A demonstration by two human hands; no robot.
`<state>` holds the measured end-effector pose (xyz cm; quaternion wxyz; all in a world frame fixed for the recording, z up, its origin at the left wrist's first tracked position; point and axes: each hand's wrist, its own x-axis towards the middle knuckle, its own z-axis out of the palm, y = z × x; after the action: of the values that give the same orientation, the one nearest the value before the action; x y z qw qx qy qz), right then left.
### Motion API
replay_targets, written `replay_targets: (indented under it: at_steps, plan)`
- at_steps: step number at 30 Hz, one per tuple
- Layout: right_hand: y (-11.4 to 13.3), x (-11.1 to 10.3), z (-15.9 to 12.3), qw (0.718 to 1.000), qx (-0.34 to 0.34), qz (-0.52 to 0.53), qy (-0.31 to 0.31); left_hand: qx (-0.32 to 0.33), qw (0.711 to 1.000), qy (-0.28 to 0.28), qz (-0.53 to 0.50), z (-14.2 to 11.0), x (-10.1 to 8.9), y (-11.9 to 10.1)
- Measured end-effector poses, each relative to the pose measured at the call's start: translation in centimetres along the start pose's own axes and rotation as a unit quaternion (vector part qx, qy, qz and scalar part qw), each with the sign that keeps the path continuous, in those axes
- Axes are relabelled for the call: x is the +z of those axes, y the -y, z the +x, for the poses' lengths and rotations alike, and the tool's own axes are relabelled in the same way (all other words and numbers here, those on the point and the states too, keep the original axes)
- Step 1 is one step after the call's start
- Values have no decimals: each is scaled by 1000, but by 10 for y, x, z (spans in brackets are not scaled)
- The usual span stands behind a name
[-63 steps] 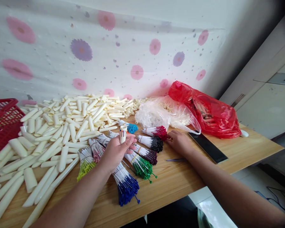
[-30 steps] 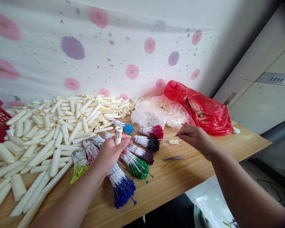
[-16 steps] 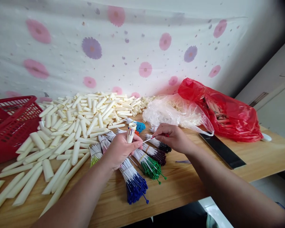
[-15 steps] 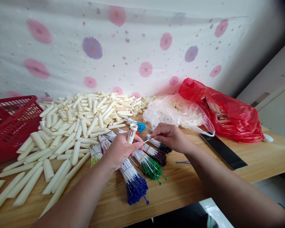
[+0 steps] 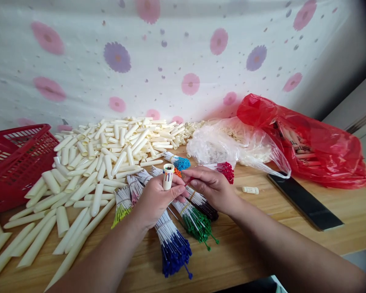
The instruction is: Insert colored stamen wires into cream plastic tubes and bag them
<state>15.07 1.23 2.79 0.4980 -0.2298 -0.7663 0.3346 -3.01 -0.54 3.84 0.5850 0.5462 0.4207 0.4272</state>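
My left hand [image 5: 158, 199] is closed around a cream multicolour pen barrel [image 5: 168, 181], held upright with coloured pieces showing in its slots and its open end up. Close beside it, my right hand [image 5: 215, 189] pinches a thin pen refill [image 5: 189, 182] whose red part shows at the fingertips; its other end is hidden by the fingers. Under both hands lie banded bundles of white refills with coloured ends: dark blue [image 5: 173, 248], green [image 5: 198, 224], yellow-green [image 5: 122, 207], light blue [image 5: 180, 162] and red [image 5: 225, 171]. Dark and orange bundles are partly covered.
A large heap of cream pen tubes [image 5: 110, 158] spreads over the left of the wooden table [image 5: 232, 252]. A red basket [image 5: 21, 167] stands far left. At right are a clear plastic bag [image 5: 213, 142], a red bag [image 5: 317, 150], a black flat slab [image 5: 305, 201] and a small slotted piece [image 5: 250, 190].
My right hand has come nearer the left, and less of the refill shows. The view has shifted slightly; the red bundle and small slotted piece are now visible beyond my right arm.
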Motion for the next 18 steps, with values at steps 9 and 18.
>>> replay_targets:
  at_steps: [9,18]
  plan:
    - [0,11,-7,990,73,-2,-120,2,998,-45,-47,-1,5,1]
    - [6,18,-6,988,81,2,-135,29,998,-51,-15,-4,9,-1]
